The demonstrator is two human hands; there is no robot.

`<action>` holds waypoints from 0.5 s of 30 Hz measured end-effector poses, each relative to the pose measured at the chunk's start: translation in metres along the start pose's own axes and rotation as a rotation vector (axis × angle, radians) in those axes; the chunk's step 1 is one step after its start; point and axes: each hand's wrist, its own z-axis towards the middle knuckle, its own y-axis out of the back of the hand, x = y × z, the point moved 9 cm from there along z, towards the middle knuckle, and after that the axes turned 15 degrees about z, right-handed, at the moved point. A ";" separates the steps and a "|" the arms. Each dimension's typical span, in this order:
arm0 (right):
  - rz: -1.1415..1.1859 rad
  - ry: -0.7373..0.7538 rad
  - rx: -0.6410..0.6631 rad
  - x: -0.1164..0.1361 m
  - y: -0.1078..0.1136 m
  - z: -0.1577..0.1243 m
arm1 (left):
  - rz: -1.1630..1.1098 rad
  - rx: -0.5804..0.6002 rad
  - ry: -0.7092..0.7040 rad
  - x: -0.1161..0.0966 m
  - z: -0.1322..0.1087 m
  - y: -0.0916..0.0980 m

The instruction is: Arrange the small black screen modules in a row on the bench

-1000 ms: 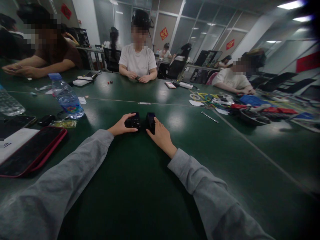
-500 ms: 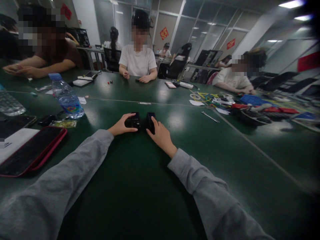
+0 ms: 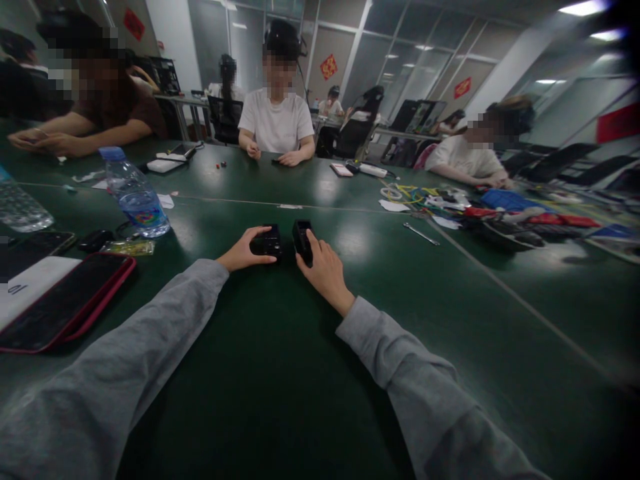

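My left hand [image 3: 245, 250] is closed around a small black box-shaped object [image 3: 271, 243], thumb on the near side and fingers on the far side. To its right, my right hand [image 3: 324, 267] grips a second black boxy piece [image 3: 303, 238], with the index finger lying along its top. This second piece looks hollow or recessed on its upper face, and its lower part is hidden by my fingers. A narrow gap separates the two black objects. Both are at or just above the dark green table [image 3: 260, 373]; I cannot tell whether they touch it. What kind of objects they are does not show.
On the left are a water bottle [image 3: 137, 200], a phone in a red case [image 3: 70, 300] and a small yellowish packet [image 3: 129, 247]. A wrench [image 3: 421, 234] lies to the right, before a pile of cables and bags [image 3: 515, 213]. Co-workers sit across the table.
The right black piece has tilted and turned slightly, so more of its recessed face shows. My right hand has shifted a little with it; my left hand has stayed in place.
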 end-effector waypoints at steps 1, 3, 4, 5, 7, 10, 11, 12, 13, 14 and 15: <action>-0.001 0.000 0.004 0.000 0.000 0.000 | 0.000 -0.002 -0.001 0.001 0.000 0.000; -0.010 -0.008 0.031 -0.002 -0.004 0.000 | 0.004 -0.006 -0.009 0.002 0.001 -0.001; -0.019 -0.016 0.047 -0.003 -0.006 0.000 | 0.006 -0.007 -0.015 0.003 0.001 -0.001; -0.028 -0.023 0.063 -0.005 -0.009 0.000 | 0.008 -0.008 -0.022 0.003 0.001 -0.001; -0.043 -0.031 0.084 -0.007 -0.012 0.000 | 0.008 -0.008 -0.031 0.003 0.001 -0.001; -0.047 -0.032 0.094 -0.007 -0.014 0.000 | 0.007 0.001 -0.020 0.004 0.001 -0.001; -0.048 -0.033 0.098 -0.007 -0.014 0.000 | 0.009 0.002 -0.016 0.003 0.001 -0.001; -0.050 -0.037 0.101 -0.007 -0.015 0.000 | 0.012 0.003 -0.014 0.002 0.001 -0.001; -0.051 -0.042 0.103 -0.008 -0.015 0.000 | 0.019 0.001 -0.015 0.001 0.001 -0.001; -0.053 -0.047 0.104 -0.008 -0.015 0.000 | 0.030 0.001 -0.021 -0.001 0.001 -0.001; -0.057 -0.052 0.103 -0.008 -0.015 0.000 | 0.046 0.001 -0.027 -0.003 0.001 -0.001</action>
